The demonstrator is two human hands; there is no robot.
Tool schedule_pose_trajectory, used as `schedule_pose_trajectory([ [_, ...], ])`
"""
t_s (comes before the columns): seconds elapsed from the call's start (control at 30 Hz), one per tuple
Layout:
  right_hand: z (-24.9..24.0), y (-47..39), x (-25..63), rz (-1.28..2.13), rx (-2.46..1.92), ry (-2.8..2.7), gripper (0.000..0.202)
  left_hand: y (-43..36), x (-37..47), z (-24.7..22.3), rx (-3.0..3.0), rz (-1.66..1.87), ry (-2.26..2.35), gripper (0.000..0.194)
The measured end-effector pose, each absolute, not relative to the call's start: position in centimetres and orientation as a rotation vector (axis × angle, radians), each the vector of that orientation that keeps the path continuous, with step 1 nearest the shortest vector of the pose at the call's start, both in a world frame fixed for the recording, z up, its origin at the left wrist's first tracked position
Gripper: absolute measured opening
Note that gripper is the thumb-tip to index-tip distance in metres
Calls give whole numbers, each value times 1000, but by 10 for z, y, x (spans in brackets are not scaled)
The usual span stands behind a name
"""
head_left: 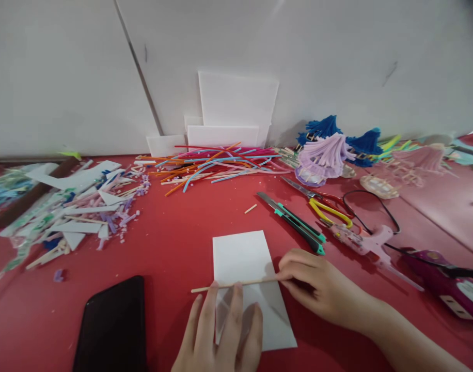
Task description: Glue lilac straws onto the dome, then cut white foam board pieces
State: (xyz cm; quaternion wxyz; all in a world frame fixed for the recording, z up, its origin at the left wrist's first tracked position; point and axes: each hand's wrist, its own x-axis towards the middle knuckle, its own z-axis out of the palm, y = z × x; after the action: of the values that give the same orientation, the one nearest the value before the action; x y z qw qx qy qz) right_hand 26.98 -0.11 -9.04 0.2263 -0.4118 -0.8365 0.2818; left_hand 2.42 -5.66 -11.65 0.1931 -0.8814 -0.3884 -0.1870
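Note:
A thin wooden stick (255, 282) lies across a white rectangular card (242, 253) on the red table, its left end reaching past the card's left edge. My left hand (223, 330) rests over the lower part of the card with its fingers spread, two fingertips touching the stick. The right end of the stick is pinched between the thumb and fingers of my right hand (317, 284), at the card's right edge. Part of the card is hidden under my left hand.
A black phone (111, 328) lies at lower left, scraps (81, 206) behind it. Pipe cleaners (217, 165) lie at the back. To the right are a cutter (294, 222), scissors (321, 201), a glue gun (368, 243), a power strip (449, 289) and small pipe-cleaner models (325, 155).

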Motion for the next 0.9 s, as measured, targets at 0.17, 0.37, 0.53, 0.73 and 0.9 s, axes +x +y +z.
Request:
schedule_pose_trajectory([
  [0.17, -89, -1, 269, 792, -1138, -2300, 18, -56, 26, -117, -2448, -530, -1089, 34],
  [0.37, -88, -1, 269, 812, -1145, -2297, 19, -56, 26, -115, -2433, -507, -1072, 32],
  [0.53, -88, -1, 267, 815, -1175, -2291, 17, -57, 25, -111, -2464, -469, -1071, 36],
  [0.73, -85, -1, 271, 682, -1146, -2305, 22, -56, 25, -114, -2460, -503, -1076, 34],
  [0.9, -80, 15, 292, 1, -1372, -1999, 12, -56, 25, -114, -2470, -501, -1086, 31],
])
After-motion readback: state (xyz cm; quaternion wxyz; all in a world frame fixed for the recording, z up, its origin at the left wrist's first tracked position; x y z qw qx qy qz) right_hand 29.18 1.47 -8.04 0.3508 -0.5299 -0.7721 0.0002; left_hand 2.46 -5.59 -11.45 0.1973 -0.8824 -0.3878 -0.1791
